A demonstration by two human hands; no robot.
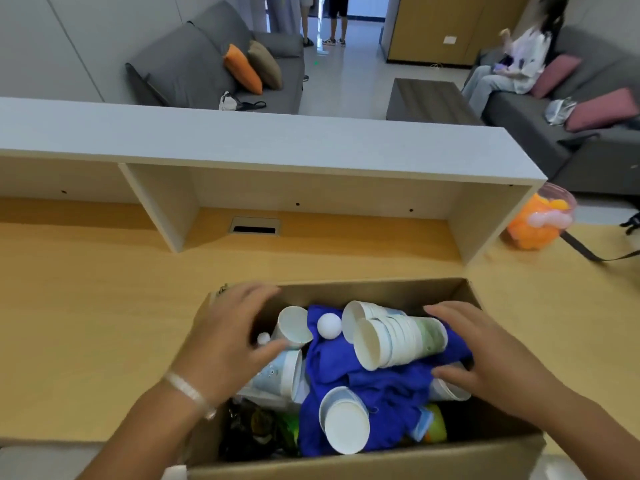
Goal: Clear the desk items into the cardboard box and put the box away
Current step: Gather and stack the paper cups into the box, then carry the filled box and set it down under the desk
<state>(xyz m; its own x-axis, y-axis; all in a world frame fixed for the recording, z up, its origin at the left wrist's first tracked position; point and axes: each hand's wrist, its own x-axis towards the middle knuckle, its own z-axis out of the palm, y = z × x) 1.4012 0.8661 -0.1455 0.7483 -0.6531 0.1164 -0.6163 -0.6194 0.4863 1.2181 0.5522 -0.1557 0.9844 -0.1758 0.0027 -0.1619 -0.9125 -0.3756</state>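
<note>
An open cardboard box (pixel 367 466) stands on the wooden desk at the near edge. Inside lie a blue cloth (pixel 384 386), a stack of white paper cups (pixel 391 337) on its side, single paper cups (pixel 344 424), a white ball (pixel 329 326) and dark packets at the lower left. My left hand (pixel 225 344) hovers over the box's left side with its fingers spread, and its thumb touches a cup. My right hand (pixel 488 355) reaches in over the right side, fingers apart, resting by the cup stack and the cloth. Neither hand clearly grips anything.
A white shelf unit (pixel 311 147) runs across the back of the desk (pixel 86 306), with a cable slot (pixel 254 226) beneath. A clear tub of orange and white balls (pixel 540 220) stands at the right, beside a dark strap. Beyond are sofas and people.
</note>
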